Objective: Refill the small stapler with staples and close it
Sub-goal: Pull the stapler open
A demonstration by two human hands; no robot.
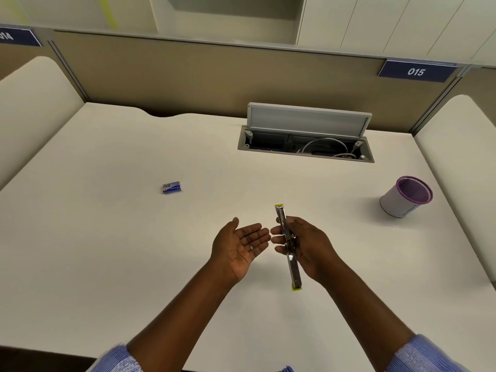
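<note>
Working above the pale surface (134, 237), we order the items from largest to smallest. The cable hatch (306, 146) at the far edge stands with its lid raised, and the purple-rimmed mesh cup (406, 197) sits well apart to our right. Neither concerns the refill.

Our right hand (308, 245) grips the small stapler (288, 248) at its hinge. The stapler is swung fully open into 1 long line, with 1 yellow tip pointing away from us and the other toward us. It is held in the air, clear of the surface.

Our left hand (241, 248) is released, palm up, fingers spread, just beside the stapler and not touching it. A small pale speck lies on the palm; we cannot tell what it is.

The staple box (172, 188) rests on the surface, well apart to the left and farther from us.

Hazards, in our judgement:
- A grip at the hinge alone could let the open halves swing or snap shut on the fingers.
- Whether the channel already holds staples cannot be seen; loading without checking could jam it.
- Opening the little box with 1 hand could scatter the strips.
</note>
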